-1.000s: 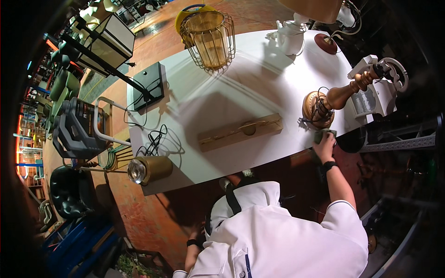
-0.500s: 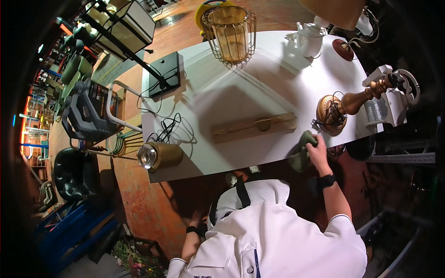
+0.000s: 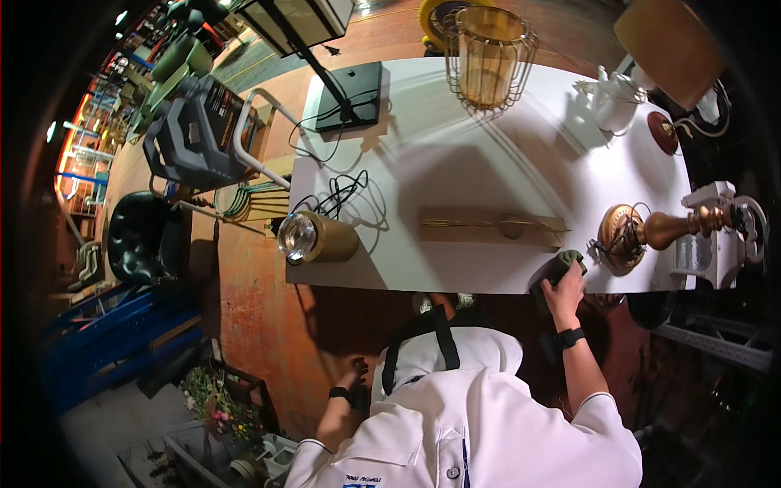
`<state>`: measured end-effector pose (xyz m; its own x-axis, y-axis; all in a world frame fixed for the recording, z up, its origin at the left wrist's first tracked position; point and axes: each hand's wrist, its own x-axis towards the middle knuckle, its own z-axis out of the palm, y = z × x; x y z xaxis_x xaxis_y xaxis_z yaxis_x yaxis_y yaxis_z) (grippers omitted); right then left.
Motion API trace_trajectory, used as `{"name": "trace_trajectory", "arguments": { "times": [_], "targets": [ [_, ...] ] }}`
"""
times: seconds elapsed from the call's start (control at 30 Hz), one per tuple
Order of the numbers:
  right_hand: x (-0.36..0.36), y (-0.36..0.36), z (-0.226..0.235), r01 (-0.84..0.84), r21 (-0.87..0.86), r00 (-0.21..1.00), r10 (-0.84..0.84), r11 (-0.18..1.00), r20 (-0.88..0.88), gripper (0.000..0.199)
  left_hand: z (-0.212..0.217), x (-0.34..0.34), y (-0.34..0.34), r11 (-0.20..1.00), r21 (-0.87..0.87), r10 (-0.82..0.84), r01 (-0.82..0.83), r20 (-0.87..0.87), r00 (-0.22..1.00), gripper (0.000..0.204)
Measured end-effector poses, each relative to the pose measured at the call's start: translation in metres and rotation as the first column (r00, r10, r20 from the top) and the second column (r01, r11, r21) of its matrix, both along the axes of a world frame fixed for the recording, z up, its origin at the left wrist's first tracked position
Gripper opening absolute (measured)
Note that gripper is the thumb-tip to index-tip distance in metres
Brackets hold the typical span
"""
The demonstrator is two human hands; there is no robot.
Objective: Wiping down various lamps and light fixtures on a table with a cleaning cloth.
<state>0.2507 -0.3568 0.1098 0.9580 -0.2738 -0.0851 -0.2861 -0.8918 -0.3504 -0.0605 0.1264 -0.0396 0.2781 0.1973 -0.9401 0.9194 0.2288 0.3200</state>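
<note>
A bunched dark green cloth [image 3: 562, 263] is gripped in my right hand [image 3: 567, 291], at the near edge of the white table [image 3: 472, 272]. Just beyond it lies a flat tan strip [image 3: 492, 232] with thin gold rods and a round knob. To the right of this hand, a bronze turned lamp base [image 3: 661, 231] lies tilted with its dark cord bunched on its foot. My left hand [image 3: 353, 374] hangs low beside my body, away from the table and in shadow; its fingers look loosely apart and hold nothing visible.
A gold cylinder with a faceted glass end [image 3: 329, 237] lies near the left corner by black cords [image 3: 346, 193]. Farther back stand a black lamp base [image 3: 358, 93], a wire-caged amber glass shade [image 3: 488, 69] and a white figurine [image 3: 614, 102]. A grey plastic case [image 3: 195, 134] is at left.
My right hand has moved the green cloth, which hung partly below the table edge, up onto the tabletop edge. The view has shifted, and more of my left hand shows.
</note>
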Motion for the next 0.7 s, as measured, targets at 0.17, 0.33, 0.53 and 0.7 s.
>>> {"name": "trace_trajectory", "arguments": {
  "times": [0.17, 0.33, 0.53, 0.7],
  "targets": [
    [-0.007, 0.007, -0.004, -0.077, -0.067, 0.997, 0.076, 0.995, -0.017, 0.071, 0.006, -0.013, 0.01, 1.0, 0.025, -0.002, 0.001, 0.029, 1.0, 0.043],
    [-0.012, 0.048, 0.002, -0.169, -0.187, 0.982, 0.149, 0.968, -0.117, 0.07, -0.019, -0.034, 0.037, 0.999, -0.008, 0.045, -0.045, 0.022, 0.999, 0.039],
    [-0.024, 0.161, 0.002, -0.194, -0.082, 0.976, 0.183, 0.978, -0.12, 0.067, -0.052, -0.062, 0.111, 0.998, -0.041, 0.058, -0.057, 0.023, 0.998, 0.04],
    [-0.043, 0.25, 0.005, -0.374, 0.072, 0.921, 0.38, 0.924, -0.091, 0.061, -0.037, -0.054, 0.165, 0.999, -0.027, 0.043, -0.042, 0.031, 0.999, 0.038]
  ]
}}
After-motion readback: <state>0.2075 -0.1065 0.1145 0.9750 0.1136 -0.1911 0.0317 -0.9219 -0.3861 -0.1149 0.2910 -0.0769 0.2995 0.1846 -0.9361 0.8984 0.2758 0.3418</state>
